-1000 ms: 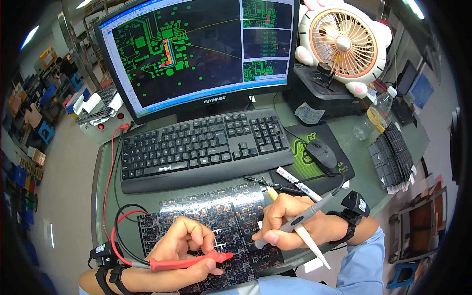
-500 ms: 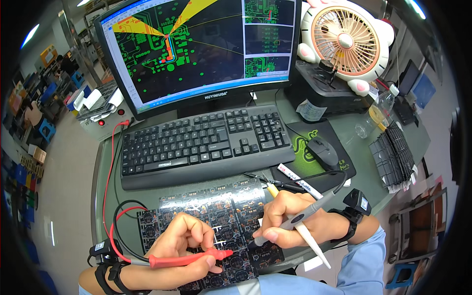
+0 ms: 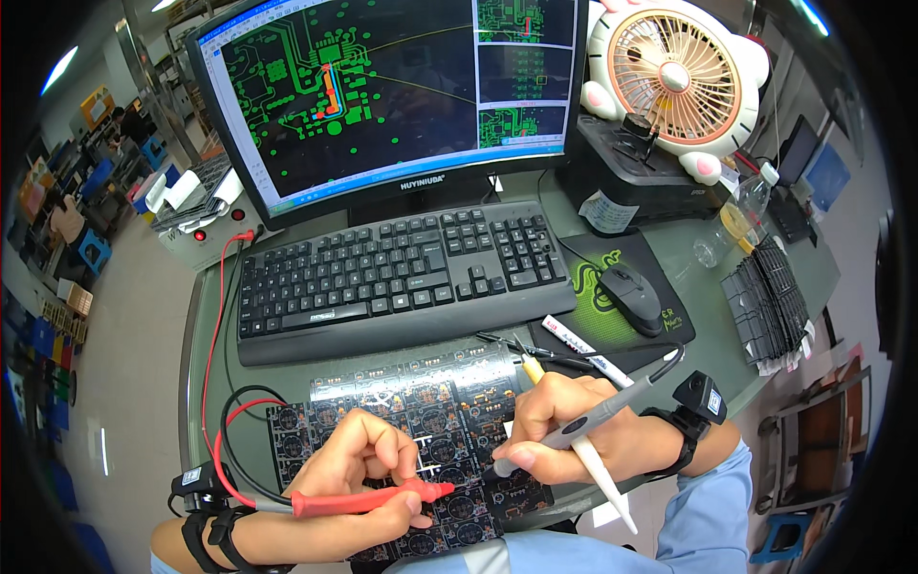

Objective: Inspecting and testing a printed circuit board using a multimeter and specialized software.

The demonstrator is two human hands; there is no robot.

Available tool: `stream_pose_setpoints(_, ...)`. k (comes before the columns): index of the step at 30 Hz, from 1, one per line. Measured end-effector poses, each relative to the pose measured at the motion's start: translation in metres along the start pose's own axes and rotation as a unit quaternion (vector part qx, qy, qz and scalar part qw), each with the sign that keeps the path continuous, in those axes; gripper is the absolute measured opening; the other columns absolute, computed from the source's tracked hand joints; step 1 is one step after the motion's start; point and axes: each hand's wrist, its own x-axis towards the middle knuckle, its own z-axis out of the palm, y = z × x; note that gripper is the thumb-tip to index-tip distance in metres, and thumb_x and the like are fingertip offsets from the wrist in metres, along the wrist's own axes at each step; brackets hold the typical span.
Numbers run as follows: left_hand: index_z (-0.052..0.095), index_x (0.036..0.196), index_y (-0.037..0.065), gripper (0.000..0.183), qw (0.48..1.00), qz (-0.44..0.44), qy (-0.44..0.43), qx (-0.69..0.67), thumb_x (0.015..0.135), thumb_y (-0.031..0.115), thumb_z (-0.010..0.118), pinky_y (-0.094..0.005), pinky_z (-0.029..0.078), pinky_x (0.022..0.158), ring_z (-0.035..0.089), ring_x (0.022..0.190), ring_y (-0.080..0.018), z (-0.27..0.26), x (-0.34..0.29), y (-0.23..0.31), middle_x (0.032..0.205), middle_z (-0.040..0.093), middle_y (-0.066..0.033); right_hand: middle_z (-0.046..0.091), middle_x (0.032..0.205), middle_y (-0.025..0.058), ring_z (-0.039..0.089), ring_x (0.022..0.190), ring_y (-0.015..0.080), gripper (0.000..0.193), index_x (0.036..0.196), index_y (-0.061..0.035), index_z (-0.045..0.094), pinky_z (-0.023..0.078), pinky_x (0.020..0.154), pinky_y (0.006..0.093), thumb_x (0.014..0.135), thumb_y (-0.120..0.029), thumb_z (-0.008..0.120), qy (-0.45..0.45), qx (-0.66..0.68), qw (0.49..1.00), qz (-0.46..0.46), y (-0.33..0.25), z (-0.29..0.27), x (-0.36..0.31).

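**Red probe (image 3: pixel 368 501) and grey probe (image 3: pixel 593 421) over a dark circuit panel (image 3: pixel 445 407)**

The green desk (image 3: pixel 708 368) spans the frame. At top centre, the monitor (image 3: pixel 382 124) shows a green board layout with a red-orange trace; light lettering marks its lower bezel. Below it, the black keyboard (image 3: pixel 402 277) has white key legends and a small badge at its front left. At upper right, the pink-and-white fan (image 3: pixel 675 77) stands over a black machine (image 3: pixel 660 177), which bears small lettering and a handwritten note (image 3: pixel 608 212). The circuit panel lies at lower centre, its pale markings too small to read.

The left hand (image 3: pixel 359 459), fingers curled, pinches the red probe between thumb and fingers. The right hand (image 3: pixel 559 430) pinches the grey probe and also holds a slender white tool (image 3: pixel 604 483) crossing beneath it. The probe tips are near each other; whether they touch the panel cannot be told.

The mouse pad (image 3: pixel 595 330), right of centre, carries a green emblem and lettering. Beside it, a white marker (image 3: pixel 585 346) has red and dark print.
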Motion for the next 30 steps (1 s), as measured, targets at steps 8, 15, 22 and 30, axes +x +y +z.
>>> stream_pose_setpoints(8,0.030,0.095,0.007,0.033,0.998,-0.012,-0.001,0.060,0.082,-0.002,0.059,-0.0399,0.059,0.083,0.053,0.093,-0.0129,0.004,-0.002,0.010,0.099,0.040,-0.0103,0.050,0.064,0.0074,0.045,0.049,0.0189,0.028,0.078,-0.0037,0.042,0.037,0.046,0.0310,0.085,-0.011,0.067,0.049,-0.063,0.996,-0.032,-0.015,0.008,0.004)
stream_pose_setpoints(15,0.030,0.095,0.007,0.034,0.994,0.003,-0.009,0.105,0.080,-0.003,0.059,-0.0397,0.058,0.083,0.053,0.092,-0.0128,0.001,-0.001,0.006,0.099,0.040,-0.0099,0.051,0.065,0.0078,0.047,0.048,0.0214,0.030,0.077,-0.0039,0.039,0.038,0.045,0.0318,0.084,-0.010,0.068,0.065,-0.102,0.992,-0.046,-0.016,0.009,0.004)
stream_pose_setpoints(22,0.030,0.094,0.006,0.033,0.993,0.004,-0.007,0.116,0.081,-0.003,0.059,-0.0382,0.059,0.082,0.055,0.091,-0.0124,0.001,-0.002,0.006,0.098,0.041,-0.0097,0.051,0.065,0.0079,0.049,0.049,0.0226,0.031,0.077,-0.0040,0.039,0.039,0.045,0.0325,0.084,-0.011,0.068,0.066,-0.121,0.989,-0.059,-0.017,0.009,0.005)
stream_pose_setpoints(30,0.030,0.094,0.006,0.032,0.995,0.013,0.001,0.103,0.082,-0.003,0.059,-0.0374,0.059,0.081,0.055,0.091,-0.0119,0.002,-0.002,0.003,0.097,0.042,-0.0097,0.050,0.065,0.0077,0.048,0.049,0.0212,0.031,0.078,-0.0040,0.038,0.039,0.046,0.0323,0.085,-0.011,0.067,0.057,-0.117,0.990,-0.046,-0.019,0.008,0.004)
